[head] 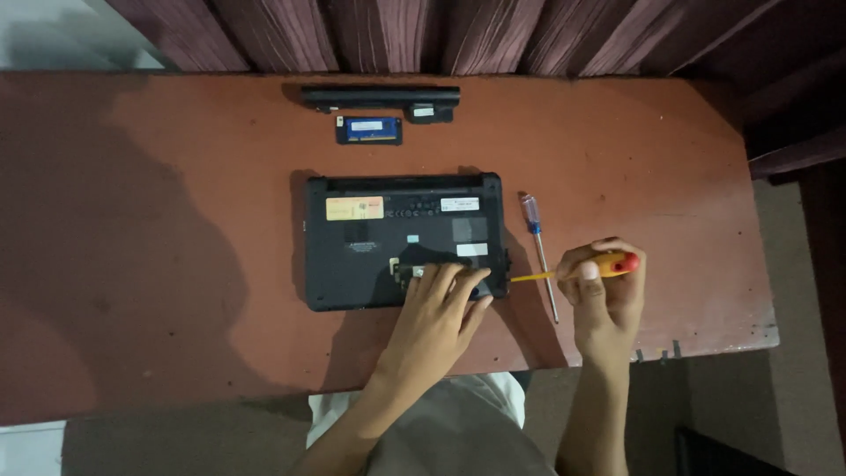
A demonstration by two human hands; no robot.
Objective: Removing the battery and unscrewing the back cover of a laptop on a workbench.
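A small black laptop [370, 242] lies bottom-up on the reddish-brown table [176, 220]. My left hand [441, 304] rests flat on its near right corner, fingers over an open compartment with a metal part. My right hand [604, 286] grips an orange-handled screwdriver [608, 264], held level with its yellow shaft pointing left at the laptop's right edge.
A second screwdriver with a blue clear handle [538, 247] lies on the table right of the laptop. At the far edge lie a long black battery pack [381, 97] and a blue memory module [369, 130]. Dark curtains hang behind the table.
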